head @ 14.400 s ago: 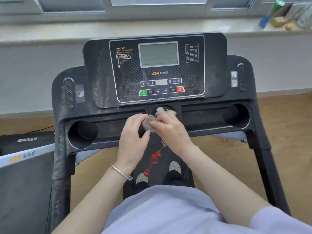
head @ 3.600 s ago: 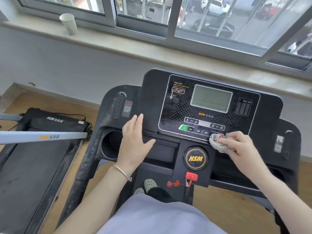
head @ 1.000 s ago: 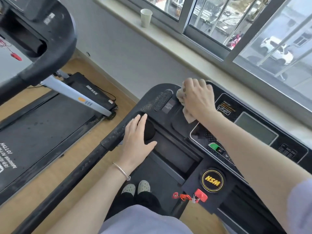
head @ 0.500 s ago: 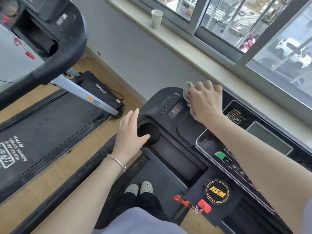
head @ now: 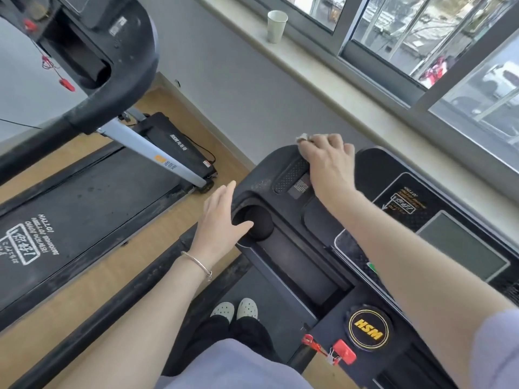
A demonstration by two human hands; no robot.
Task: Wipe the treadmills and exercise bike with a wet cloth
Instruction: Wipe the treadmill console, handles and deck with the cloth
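Nearest the camera, a lilac garment drapes over the lap, and below it two pale perforated clogs (head: 234,309) stand side by side on the dark rubbery belt of the treadmill (head: 283,276). At the lower right of its matte black plastic console sits a round glossy badge (head: 369,329) with yellow letters, and just below it a red safety clip (head: 345,356) on a red cord.

The left hand (head: 217,220) reaches forward with a thin silver bangle (head: 196,262) on the wrist. Its fingers are straight and close together, the thumb spread toward the round, deep cup holder (head: 257,223) at the console's left corner; the palm lies at the corner's edge and grips nothing.

Farther on, the right forearm crosses above the checker-textured control panel (head: 404,209) and its flat grey screen (head: 460,245). The right hand (head: 328,158) lies palm down on the console's upper left corner, just beyond an oval dotted speaker grille (head: 290,175), fingers curled over a crumpled pale cloth (head: 302,137). Only a small wrinkled tip of the cloth shows past the fingertips.

To the left, across a strip of wood-grain floor, a second treadmill (head: 84,209) shows a dusty black belt with white print, a silver upright and a thick rounded black handrail. Beyond, a pale paper cup (head: 276,26) stands upright on the smooth stone windowsill (head: 337,88).
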